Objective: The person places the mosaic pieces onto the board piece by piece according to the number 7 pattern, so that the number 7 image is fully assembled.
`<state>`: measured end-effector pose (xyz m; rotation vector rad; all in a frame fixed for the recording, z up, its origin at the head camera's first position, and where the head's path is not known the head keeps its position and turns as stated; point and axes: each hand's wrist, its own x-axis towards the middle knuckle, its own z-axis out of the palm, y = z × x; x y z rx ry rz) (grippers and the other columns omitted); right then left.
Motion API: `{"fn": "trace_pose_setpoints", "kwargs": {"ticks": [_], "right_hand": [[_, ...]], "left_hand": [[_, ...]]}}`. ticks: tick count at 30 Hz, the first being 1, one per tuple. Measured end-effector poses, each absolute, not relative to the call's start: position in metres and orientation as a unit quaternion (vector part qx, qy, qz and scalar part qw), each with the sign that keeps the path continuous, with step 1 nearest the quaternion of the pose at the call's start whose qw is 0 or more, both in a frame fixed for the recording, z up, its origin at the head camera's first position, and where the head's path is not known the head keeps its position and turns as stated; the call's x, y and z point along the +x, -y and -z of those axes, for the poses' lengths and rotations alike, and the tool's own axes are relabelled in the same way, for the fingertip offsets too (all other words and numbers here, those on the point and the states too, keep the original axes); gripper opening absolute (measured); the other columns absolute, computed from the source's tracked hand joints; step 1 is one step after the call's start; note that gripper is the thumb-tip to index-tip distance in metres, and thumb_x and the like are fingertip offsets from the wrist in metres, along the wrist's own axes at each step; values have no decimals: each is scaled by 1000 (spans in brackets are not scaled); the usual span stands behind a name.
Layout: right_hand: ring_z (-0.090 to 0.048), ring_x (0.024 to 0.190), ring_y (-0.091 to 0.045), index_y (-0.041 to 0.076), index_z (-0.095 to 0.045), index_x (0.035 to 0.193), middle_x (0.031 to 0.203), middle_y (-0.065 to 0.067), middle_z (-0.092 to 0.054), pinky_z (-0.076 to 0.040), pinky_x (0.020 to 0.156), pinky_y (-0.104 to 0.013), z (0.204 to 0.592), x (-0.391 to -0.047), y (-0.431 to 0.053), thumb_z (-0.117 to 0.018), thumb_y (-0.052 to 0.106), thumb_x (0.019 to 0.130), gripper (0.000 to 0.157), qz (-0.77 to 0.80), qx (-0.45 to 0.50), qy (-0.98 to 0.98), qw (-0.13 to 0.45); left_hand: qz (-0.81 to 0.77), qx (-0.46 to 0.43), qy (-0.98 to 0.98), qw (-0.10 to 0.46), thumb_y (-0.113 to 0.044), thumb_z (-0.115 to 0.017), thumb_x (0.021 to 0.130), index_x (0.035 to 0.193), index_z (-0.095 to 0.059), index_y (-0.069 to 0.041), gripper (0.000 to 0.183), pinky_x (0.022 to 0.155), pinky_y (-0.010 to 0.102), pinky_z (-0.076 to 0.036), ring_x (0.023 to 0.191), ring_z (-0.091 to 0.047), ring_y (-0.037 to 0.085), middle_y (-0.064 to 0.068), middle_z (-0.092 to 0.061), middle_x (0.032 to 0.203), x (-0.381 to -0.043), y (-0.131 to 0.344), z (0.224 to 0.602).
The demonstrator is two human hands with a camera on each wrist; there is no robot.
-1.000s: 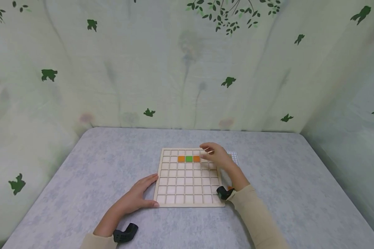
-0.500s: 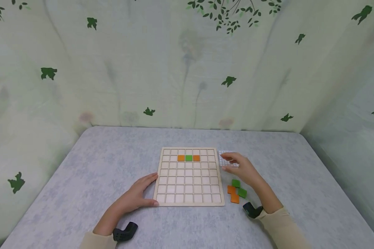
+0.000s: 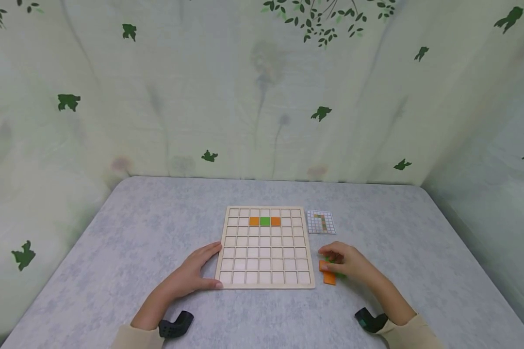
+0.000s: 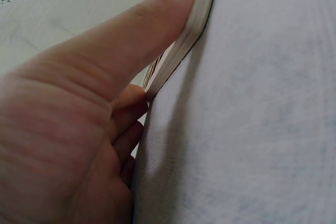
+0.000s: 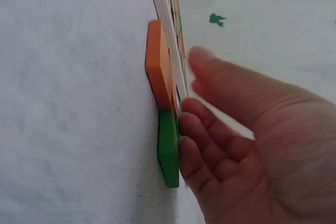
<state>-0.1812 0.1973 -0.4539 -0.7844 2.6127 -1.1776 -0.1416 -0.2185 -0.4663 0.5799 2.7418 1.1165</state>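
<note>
A wooden grid board (image 3: 264,286) lies flat on the table. In its second row from the far side sit an orange tile (image 3: 254,221), a green tile (image 3: 265,221) and another orange tile (image 3: 275,221), side by side. My left hand (image 3: 192,271) rests at the board's near left corner, thumb on the edge (image 4: 181,35) and fingertips against the left side. Right of the board, my right hand (image 3: 348,261) hovers over loose tiles, fingers loosely bent with nothing visible between them. Below it show an orange tile (image 5: 157,66) and a green tile (image 5: 168,150); others are partly hidden.
A small card (image 3: 320,223) printed with a grid and an orange and green pattern lies beside the board's far right corner. The grey table (image 3: 157,213) ends at a pale cloth wall (image 3: 227,97) with leaf prints.
My right hand has moved from above the board's far right part, across the card, down to the loose tiles, uncovering the card. My left hand has stayed put.
</note>
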Motion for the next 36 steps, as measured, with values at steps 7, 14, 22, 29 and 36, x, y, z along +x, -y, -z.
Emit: {"fn": "trace_pose_setpoints", "kwargs": {"ticks": [7,14,22,29,36], "right_hand": [[-50,78,-13,9,-64,99,93,1,-54,-44,66,-24,456,-176,-196,-70,18,79,23,379,-263,-883,83],[-48,76,-14,11,-64,97,91,1,-51,-44,64,-24,457,-176,-191,-70,20,78,22,378,-245,-889,78],[-47,75,-14,10,-63,103,93,0,-53,-42,62,-24,458,-179,-203,-68,17,80,24,372,-210,-902,59],[-45,77,-15,7,-61,105,90,0,-51,-42,63,-25,459,-184,-204,-67,8,80,25,354,-184,-914,74],[-50,83,-17,4,-59,107,97,-3,-54,-45,68,-30,446,-184,-198,-64,9,83,25,350,-186,-915,69]], "left_hand": [[-367,192,-908,62,-51,-73,64,139,-32,-3,98,98,56,-21,128,-23,37,15,-29,142,-142,218,467],[-371,192,-906,65,-51,-73,64,139,-32,-3,98,98,56,-21,129,-22,37,15,-28,143,-143,219,467],[-371,195,-906,65,-51,-73,65,139,-31,-3,98,98,57,-20,129,-22,37,15,-28,142,-143,219,466],[-366,198,-907,61,-50,-73,66,139,-32,-2,97,98,57,-21,128,-23,38,16,-29,142,-142,219,466],[-361,204,-908,60,-47,-73,67,139,-31,-2,95,97,57,-22,127,-24,39,17,-29,141,-141,219,464]]}}
